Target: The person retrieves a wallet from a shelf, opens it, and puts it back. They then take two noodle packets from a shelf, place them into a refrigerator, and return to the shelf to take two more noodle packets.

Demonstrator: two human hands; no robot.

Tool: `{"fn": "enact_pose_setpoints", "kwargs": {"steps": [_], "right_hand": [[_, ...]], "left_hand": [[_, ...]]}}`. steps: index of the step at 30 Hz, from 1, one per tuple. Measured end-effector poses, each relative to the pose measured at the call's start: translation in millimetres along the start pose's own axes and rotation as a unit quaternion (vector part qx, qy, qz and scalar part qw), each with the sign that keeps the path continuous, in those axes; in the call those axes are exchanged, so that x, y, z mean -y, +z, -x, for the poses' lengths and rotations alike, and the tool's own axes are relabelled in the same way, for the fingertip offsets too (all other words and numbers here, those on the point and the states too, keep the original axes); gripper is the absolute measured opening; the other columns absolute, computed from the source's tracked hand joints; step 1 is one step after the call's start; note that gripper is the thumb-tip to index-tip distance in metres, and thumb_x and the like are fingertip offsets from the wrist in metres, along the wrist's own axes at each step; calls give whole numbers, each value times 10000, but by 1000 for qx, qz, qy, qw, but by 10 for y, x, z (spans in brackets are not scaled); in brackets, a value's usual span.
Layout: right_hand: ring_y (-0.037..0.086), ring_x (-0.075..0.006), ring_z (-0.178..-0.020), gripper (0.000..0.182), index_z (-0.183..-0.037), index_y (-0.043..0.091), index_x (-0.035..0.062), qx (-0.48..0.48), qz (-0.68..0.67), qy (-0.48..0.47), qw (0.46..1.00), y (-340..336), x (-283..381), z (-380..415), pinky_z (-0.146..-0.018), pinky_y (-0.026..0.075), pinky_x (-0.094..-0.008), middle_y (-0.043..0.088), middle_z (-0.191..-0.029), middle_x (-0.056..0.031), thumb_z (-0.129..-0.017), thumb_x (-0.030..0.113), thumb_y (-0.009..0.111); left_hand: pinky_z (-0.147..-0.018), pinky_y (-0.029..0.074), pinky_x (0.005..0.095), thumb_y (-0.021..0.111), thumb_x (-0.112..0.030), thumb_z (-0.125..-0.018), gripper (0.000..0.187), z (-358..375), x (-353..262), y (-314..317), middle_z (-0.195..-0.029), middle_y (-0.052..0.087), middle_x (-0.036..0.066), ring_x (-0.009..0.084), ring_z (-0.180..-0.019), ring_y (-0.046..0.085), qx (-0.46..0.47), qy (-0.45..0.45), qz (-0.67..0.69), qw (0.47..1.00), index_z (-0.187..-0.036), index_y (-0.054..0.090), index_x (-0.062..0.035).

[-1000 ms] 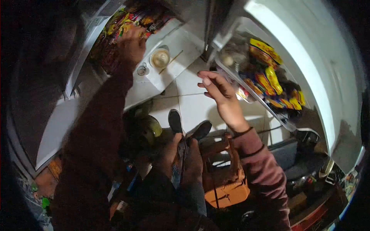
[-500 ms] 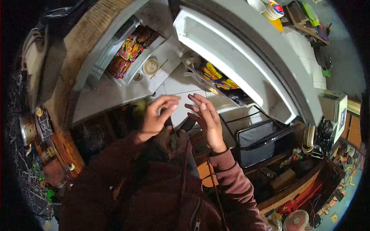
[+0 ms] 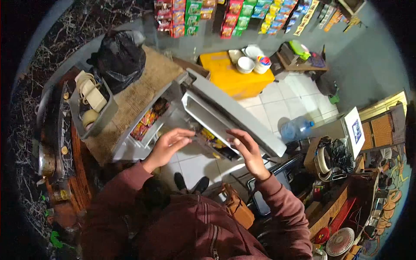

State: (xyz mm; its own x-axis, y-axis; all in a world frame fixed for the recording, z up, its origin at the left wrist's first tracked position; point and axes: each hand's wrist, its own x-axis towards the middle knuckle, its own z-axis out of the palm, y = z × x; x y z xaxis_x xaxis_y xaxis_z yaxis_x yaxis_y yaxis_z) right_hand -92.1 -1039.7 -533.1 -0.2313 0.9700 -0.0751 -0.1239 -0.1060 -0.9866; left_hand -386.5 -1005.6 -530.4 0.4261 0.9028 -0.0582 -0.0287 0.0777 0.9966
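Observation:
Both hands are raised in mid-air in front of an open refrigerator. My left hand point(image 3: 169, 147) has its fingers stretched forward and holds nothing; it is nearest to the fridge interior, where colourful packets point(image 3: 147, 123) lie on a shelf. My right hand point(image 3: 248, 151) is spread with nothing in it, near the lower end of the white door shelf point(image 3: 212, 115). Between the hands, yellow and dark packets point(image 3: 211, 138) show behind the door shelf. The grey door point(image 3: 242, 110) stands open to the right.
A black plastic bag point(image 3: 121, 60) and a grey bin point(image 3: 97, 112) with a cable sit on the fridge top. Bowls point(image 3: 245, 65) stand on a yellow table point(image 3: 216, 69). A water bottle point(image 3: 297, 129) is on the tiled floor. A black chair point(image 3: 268, 195) stands at the right.
The view has risen and widened, bringing in the fridge top, yellow table and hanging sachets. My hands have moved farther apart, and their fingers remain apart and empty.

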Motion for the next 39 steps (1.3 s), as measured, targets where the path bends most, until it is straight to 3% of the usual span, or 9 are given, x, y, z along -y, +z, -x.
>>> {"fn": "enact_pose_setpoints", "kwargs": {"steps": [2, 8, 10, 14, 19, 21, 26, 32, 39], "right_hand": [[555, -211, -1175, 381, -1342, 493, 40, 2, 38, -3, 999, -119, 122, 78, -1007, 425, -350, 539, -1349, -90, -1006, 217, 519], [556, -240, -1187, 395, -1319, 503, 18, -71, -8, -34, 997, -147, 348, 156, -1040, 404, -364, 536, -1355, -112, -998, 249, 508], [562, -250, -1173, 377, -1286, 520, -1, -91, -24, -90, 991, -130, 230, 125, -1034, 409, -382, 551, -1323, -142, -993, 236, 513], [594, -223, -1099, 350, -1265, 540, -10, -120, -45, -31, 991, 48, 146, 123, -1024, 420, -350, 591, -1263, -111, -993, 210, 539], [593, -153, -1080, 278, -1208, 570, -3, -81, 21, -72, 994, 278, -215, 71, -975, 445, -296, 641, -1165, -84, -962, 122, 605], [599, -153, -1066, 279, -1202, 579, 0, -81, 5, -57, 995, 439, -317, 110, -951, 455, -291, 653, -1140, -72, -953, 120, 620], [613, -160, -1039, 276, -1169, 617, 6, -45, 60, -70, 995, 728, -430, 197, -926, 468, -302, 670, -1106, -73, -928, 136, 654], [596, -147, -1047, 309, -1220, 584, 15, -7, 35, -37, 999, 968, -442, 303, -947, 447, -292, 654, -1134, -56, -939, 133, 640], [593, -114, -993, 254, -1183, 602, 6, 13, -35, 23, 999, 1428, -488, 368, -909, 463, -274, 655, -1084, -55, -946, 97, 616]], "left_hand": [[-972, 457, 330, 584, -165, -976, 284, 50, -104, -89, -1247, 626, 86, 172, -1107, 610, 58, -38, -98, 993, -1226, 591, -32], [-997, 450, 344, 550, -130, -986, 257, 106, -309, -42, -1267, 613, 95, 185, -1126, 603, -10, 38, -4, 999, -1216, 595, -24], [-982, 455, 345, 531, -178, -997, 261, 164, -297, 9, -1266, 614, 92, 195, -1122, 610, -47, 61, 18, 997, -1205, 598, -34], [-936, 468, 360, 498, -293, -1012, 306, 268, -214, 135, -1248, 629, 94, 207, -1092, 634, -88, 22, 17, 996, -1203, 602, -78], [-938, 474, 361, 482, -276, -1018, 299, 321, -48, 240, -1259, 624, 96, 212, -1097, 640, -66, 2, 12, 998, -1207, 592, -73], [-903, 454, 304, 540, -235, -1000, 259, 344, -25, 274, -1214, 652, 55, 172, -1047, 644, -75, 11, 37, 996, -1194, 612, -80], [-892, 460, 313, 537, -251, -1003, 267, 471, 11, 286, -1227, 644, 49, 172, -1062, 636, -86, -5, 46, 995, -1201, 606, -86], [-875, 469, 321, 540, -272, -1002, 296, 678, 98, 185, -1245, 629, 32, 165, -1071, 629, -77, -64, 62, 993, -1238, 579, -98], [-835, 463, 262, 542, -188, -998, 250, 888, 243, -61, -1160, 648, 39, 102, -983, 612, -70, -45, 59, 995, -1190, 603, -41]]}}
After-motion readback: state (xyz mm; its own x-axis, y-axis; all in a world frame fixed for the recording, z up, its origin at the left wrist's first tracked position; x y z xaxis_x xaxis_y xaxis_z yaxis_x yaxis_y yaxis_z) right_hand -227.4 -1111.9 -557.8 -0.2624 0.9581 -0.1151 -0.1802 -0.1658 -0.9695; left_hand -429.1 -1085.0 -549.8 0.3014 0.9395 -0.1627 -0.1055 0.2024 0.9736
